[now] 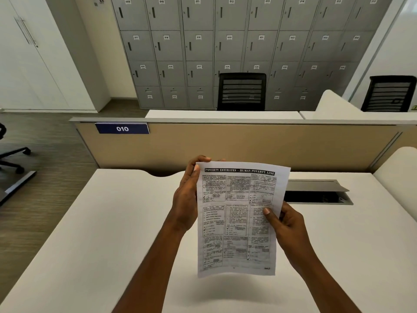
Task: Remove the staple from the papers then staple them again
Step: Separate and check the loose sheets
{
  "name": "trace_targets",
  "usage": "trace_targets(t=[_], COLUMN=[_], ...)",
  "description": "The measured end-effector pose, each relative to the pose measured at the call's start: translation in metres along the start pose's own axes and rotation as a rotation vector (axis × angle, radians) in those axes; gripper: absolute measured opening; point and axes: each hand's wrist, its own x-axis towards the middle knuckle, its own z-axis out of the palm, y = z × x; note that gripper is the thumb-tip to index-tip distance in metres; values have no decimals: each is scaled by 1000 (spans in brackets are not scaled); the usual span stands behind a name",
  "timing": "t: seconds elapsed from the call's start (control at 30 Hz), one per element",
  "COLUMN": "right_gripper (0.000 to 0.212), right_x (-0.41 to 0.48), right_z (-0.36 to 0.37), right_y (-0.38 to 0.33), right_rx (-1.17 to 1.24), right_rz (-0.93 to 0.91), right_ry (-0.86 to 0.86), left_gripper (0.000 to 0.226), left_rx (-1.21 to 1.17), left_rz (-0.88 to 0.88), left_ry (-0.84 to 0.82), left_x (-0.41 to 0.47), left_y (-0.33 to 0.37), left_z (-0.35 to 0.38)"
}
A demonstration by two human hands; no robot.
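The printed papers (237, 220) with a black headline are held upright above the white desk (90, 233). My left hand (188, 195) grips their upper left corner, thumb on the front and fingers curled behind the top edge. My right hand (285, 227) pinches the right edge about midway down, thumb on the printed side. The staple is too small to make out. No stapler or staple remover is in view.
An open cable tray (316, 193) with a raised grey flap sits in the desk at the back right. A beige partition (225, 145) labelled 010 bounds the far edge. Grey lockers (225, 46) and black chairs (242, 91) stand beyond.
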Motion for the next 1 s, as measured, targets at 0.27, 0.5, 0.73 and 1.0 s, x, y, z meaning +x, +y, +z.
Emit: trace_targets(t=[0.27,0.5,0.73,1.0], right_gripper=[25,24,26,26], right_x=[-1,-1,-1,-2], right_z=[4,4,6,7], right_y=[-4,-6,-10,-13], right_rx=[-10,-18,-16,-3], right_rz=[7,29,64,96], right_ry=[-1,3,-18,-22], left_gripper=[33,43,35,29], left_rx=[-77,-177,-121,-139], left_rz=[-61,-93,-66,-83], left_ry=[-7,10,17,34], left_x=[-5,-6,-7,-3], left_y=[4,7,10,14], left_z=[1,-3,-6,-7])
